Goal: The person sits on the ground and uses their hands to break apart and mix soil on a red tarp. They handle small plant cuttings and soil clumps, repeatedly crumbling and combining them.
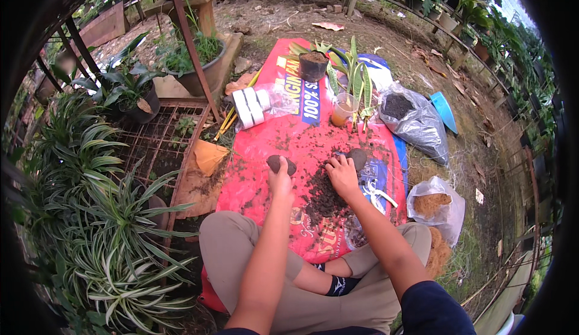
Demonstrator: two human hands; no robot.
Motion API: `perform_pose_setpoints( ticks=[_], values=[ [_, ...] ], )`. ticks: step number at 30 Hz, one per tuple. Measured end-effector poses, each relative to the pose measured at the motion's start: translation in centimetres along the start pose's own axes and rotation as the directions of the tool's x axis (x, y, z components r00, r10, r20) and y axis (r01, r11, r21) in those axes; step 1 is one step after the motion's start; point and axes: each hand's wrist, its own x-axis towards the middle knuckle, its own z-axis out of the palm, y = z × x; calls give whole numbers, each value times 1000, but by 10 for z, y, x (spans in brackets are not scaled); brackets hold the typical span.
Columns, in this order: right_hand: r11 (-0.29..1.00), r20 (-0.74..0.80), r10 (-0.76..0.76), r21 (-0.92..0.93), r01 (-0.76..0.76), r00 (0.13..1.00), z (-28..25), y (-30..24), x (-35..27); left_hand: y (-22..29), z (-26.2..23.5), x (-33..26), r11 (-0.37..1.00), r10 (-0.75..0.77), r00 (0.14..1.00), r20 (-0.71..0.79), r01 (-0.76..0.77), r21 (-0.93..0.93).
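My left hand [280, 181] is closed around a dark, rounded, soil-coloured lump [282, 164] held over the red plastic sheet [253, 154]. My right hand [342, 175] has its fingers curled at another dark rounded lump [358, 157], just right of the fingertips. Whether either lump is packed soil or a small dark pot is too unclear to tell. Loose dark soil [321, 197] lies spread between my hands and toward my crossed legs. Beyond the right hand stand a clear cup [343, 109] with brownish contents and several variegated upright leaves [360, 87].
A black pot of soil [313, 66] stands at the far end. White rolls [249, 107] in clear plastic lie left. On the right are a bag of dark soil [401, 111], a blue scoop [444, 113] and a bag of brown fibre [431, 204]. Potted plants [114, 214] crowd the left.
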Motion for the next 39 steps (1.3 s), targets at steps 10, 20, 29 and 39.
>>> perform_pose_setpoints(
  ticks=[10,20,29,39],
  values=[
    [922,115,-267,-259,289,957,9,34,9,-3,-8,6,998,-16,1000,9,16,65],
    [947,216,176,229,-225,961,-29,74,17,-9,-9,11,998,3,1000,-12,-3,67],
    [965,134,-242,-72,253,961,-18,42,0,-10,-7,9,997,1,1000,-4,0,74],
    [915,203,-375,-72,396,904,-6,66,21,-10,-4,7,996,5,1000,-12,-4,93]
  ],
)
